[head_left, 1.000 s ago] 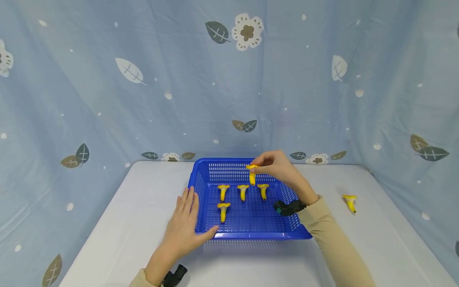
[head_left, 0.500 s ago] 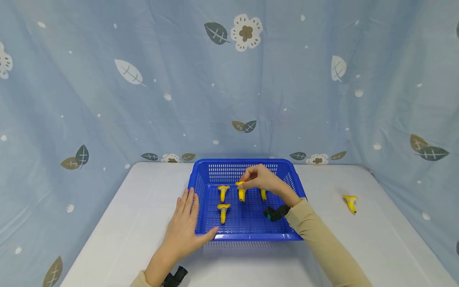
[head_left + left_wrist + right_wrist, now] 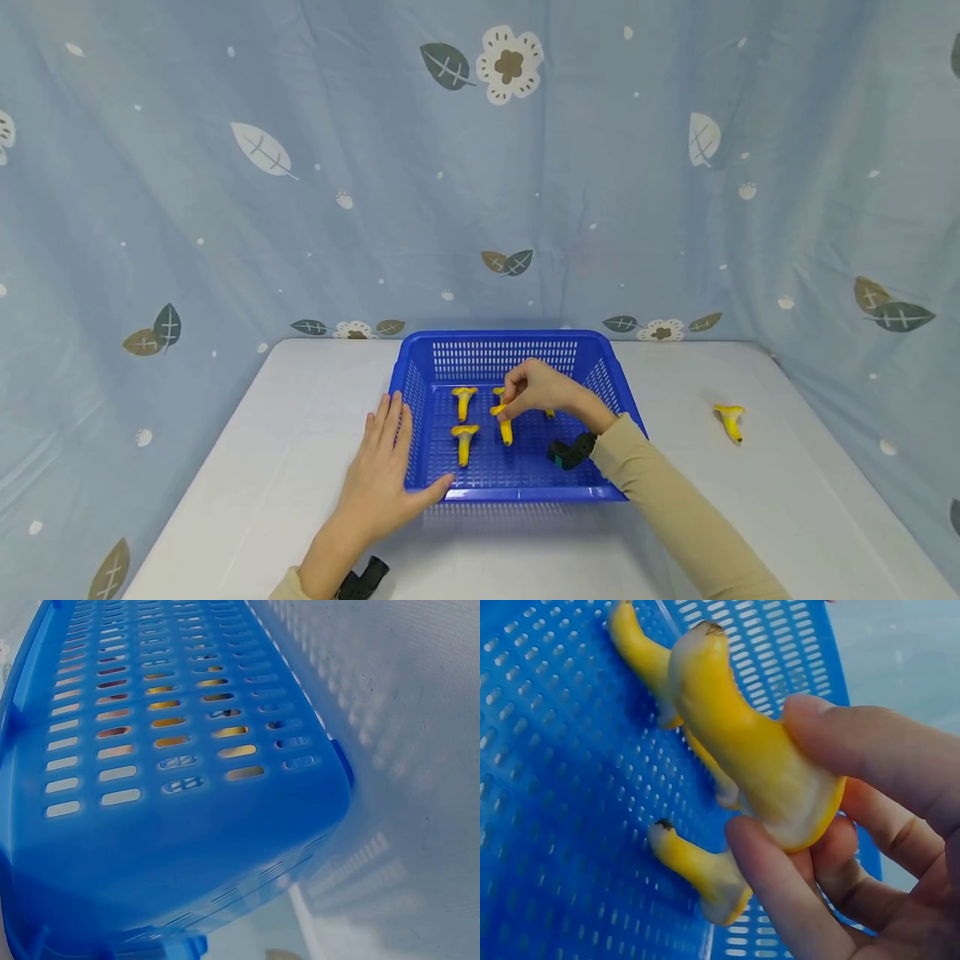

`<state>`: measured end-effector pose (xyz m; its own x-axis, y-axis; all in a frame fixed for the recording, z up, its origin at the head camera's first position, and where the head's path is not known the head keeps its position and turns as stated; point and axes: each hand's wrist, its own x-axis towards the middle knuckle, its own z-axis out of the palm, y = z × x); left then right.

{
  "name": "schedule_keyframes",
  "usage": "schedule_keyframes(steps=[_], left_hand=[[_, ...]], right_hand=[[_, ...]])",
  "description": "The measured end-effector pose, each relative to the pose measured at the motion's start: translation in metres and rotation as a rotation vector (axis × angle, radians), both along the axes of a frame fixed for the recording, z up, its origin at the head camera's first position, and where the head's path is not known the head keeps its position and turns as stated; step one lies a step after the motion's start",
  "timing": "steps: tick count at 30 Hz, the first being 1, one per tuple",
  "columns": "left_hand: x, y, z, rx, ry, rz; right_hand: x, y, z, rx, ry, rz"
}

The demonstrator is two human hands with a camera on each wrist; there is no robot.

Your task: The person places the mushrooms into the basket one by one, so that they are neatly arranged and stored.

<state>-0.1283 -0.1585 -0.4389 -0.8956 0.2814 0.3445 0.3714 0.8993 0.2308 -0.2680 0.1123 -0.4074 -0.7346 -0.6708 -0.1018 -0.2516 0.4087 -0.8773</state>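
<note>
My right hand [image 3: 543, 390] pinches a yellow mushroom [image 3: 506, 429] by its cap end, between thumb and fingers, inside the blue basket [image 3: 525, 495]. The stem points toward the basket's front, apart from the floor in the right wrist view. Left of it lie a back mushroom [image 3: 463, 403] and a front mushroom [image 3: 464, 447]. My hand partly hides two more, a middle mushroom [image 3: 498, 391] and a right-hand mushroom [image 3: 550, 413]. My left hand [image 3: 382, 479] rests with straight fingers along the basket's left side, thumb at the front rim. The left wrist view shows the perforated basket wall [image 3: 202, 825], not the hand.
On the white table [image 3: 315, 400], right of the basket, lies a single yellow mushroom [image 3: 730, 423]. A blue patterned curtain [image 3: 360, 125] hangs behind the table. A black wrist camera [image 3: 572, 451] on my right wrist sits low over the basket.
My right hand has carried the mushroom from above the basket's back right, down and to the left, then toward the front. The left hand stays at the basket.
</note>
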Motion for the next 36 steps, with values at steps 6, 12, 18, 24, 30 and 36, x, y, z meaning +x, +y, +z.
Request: schedule_keyframes(steps=[6, 12, 18, 24, 30, 36], left_hand=[[0.000, 0.000, 0.001, 0.001, -0.014, 0.005], [0.001, 0.001, 0.003, 0.011, -0.013, 0.000], [0.001, 0.001, 0.004, 0.019, -0.018, -0.001], [0.001, 0.000, 0.002, 0.022, -0.033, 0.002], [0.001, 0.000, 0.001, 0.024, -0.039, 0.003], [0.001, 0.000, 0.001, 0.022, -0.009, 0.005]], right_hand=[[-0.002, -0.001, -0.004, 0.079, 0.031, 0.041], [-0.003, -0.002, -0.011, 0.173, 0.027, 0.070], [-0.002, -0.005, -0.016, 0.252, 0.043, 0.077], [-0.002, -0.008, -0.020, 0.300, 0.058, 0.081], [-0.001, -0.010, -0.023, 0.343, 0.093, 0.081], [-0.003, -0.013, -0.023, 0.400, 0.141, 0.085]])
